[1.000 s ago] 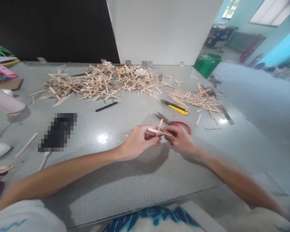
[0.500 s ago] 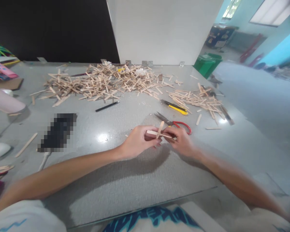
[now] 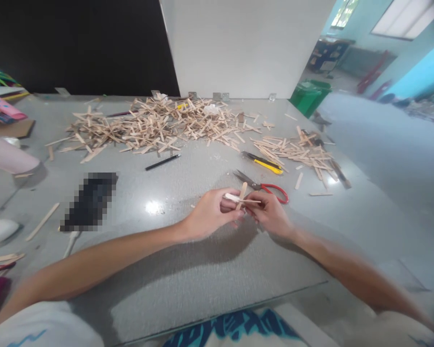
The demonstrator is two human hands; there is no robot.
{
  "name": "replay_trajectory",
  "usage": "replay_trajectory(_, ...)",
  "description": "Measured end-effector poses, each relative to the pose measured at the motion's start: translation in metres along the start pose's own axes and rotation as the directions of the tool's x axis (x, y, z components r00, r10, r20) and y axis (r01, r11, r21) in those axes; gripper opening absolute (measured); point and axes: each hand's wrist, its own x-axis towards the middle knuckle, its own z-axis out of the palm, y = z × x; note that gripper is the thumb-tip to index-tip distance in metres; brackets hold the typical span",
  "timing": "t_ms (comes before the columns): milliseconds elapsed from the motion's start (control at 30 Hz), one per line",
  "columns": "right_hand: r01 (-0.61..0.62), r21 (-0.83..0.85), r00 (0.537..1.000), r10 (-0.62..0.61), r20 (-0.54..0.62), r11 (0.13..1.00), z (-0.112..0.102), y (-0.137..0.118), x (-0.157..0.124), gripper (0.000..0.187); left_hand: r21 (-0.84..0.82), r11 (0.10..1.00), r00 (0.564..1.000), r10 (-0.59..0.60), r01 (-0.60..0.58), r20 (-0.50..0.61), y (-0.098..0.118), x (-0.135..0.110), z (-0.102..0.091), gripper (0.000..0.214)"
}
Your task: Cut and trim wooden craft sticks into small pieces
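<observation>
Between my hands are crossed wooden craft sticks, one upright and others lying across it. My left hand is closed, its thumb and fingers pinching the lower part of the crossing. From the other side my right hand grips the right end of the sticks, fingers curled. Exactly how the sticks join is partly hidden by the fingers. Just beyond my right hand lie scissors with red handles, blades pointing away to the left. A yellow and black utility knife rests behind them.
A large heap of craft sticks spreads along the back of the grey table, with a smaller pile to its right. A black pen, a blurred dark device and a white mouse lie leftward. A green bin stands beyond.
The held sticks have turned slightly, and the right-hand one now points more level. Both hands keep their grip. The whole view has shifted a little.
</observation>
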Motion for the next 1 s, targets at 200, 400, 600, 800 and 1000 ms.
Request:
replay_trajectory(200, -0.015, 0.028, 1.000, 0.015, 0.000, 1.000, 0.003, 0.003, 0.000, 0.031, 0.037, 0.999, 1.000, 0.013, -0.013, -0.005, -0.003, 0.000, 0.000, 0.040)
replay_trajectory(400, -0.051, 0.081, 0.997, 0.056, -0.055, 0.995, 0.007, 0.004, 0.000, 0.043, 0.047, 0.998, 0.999, 0.044, -0.043, -0.011, -0.010, 0.000, 0.003, 0.043)
replay_trajectory(600, -0.038, 0.136, 0.997, 0.047, -0.061, 0.990, 0.009, 0.006, 0.001, 0.042, 0.104, 0.994, 0.999, 0.047, -0.044, -0.023, -0.008, -0.001, 0.003, 0.035)
replay_trajectory(800, -0.061, 0.169, 0.997, 0.069, -0.040, 0.984, 0.007, 0.017, 0.003, 0.030, 0.266, 0.962, 0.989, 0.096, -0.063, -0.113, -0.007, 0.001, -0.002, 0.051)
replay_trajectory(1000, 0.129, -0.101, 0.970, -0.147, -0.195, 0.986, 0.002, 0.016, -0.001, 0.023, 0.341, 0.940, 0.983, 0.092, -0.032, -0.161, -0.001, 0.002, -0.005, 0.045)
